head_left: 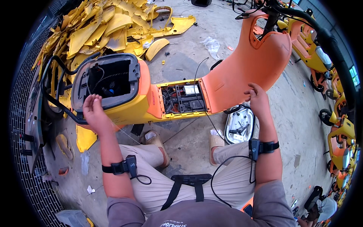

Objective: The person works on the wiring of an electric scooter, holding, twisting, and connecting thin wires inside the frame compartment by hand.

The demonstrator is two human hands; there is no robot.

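An electric scooter lies across in front of me, its orange front panel (230, 72) on the right and its yellow rear body (130, 109) on the left. Between them an uncovered bay (183, 97) shows wiring and a silver module (191, 89). My left hand (95, 113) is at the near rim of the open rear compartment (117, 85), fingers curled together. A thin wire meets its fingertips, but what they pinch is hidden. Near the orange panel's lower right side hovers my right hand (259, 100), fingers loosely bent and apart, holding nothing visible. A thin black cable (195, 73) crosses the bay.
Yellow plastic panels (102, 28) are heaped at the back left. A seat-lid-shaped tray (240, 124) with loose parts lies by my right foot. More yellow scooters (340, 140) line the right side. Black handlebars (325, 34) curve overhead, and a black tube frame (56, 98) surrounds the rear.
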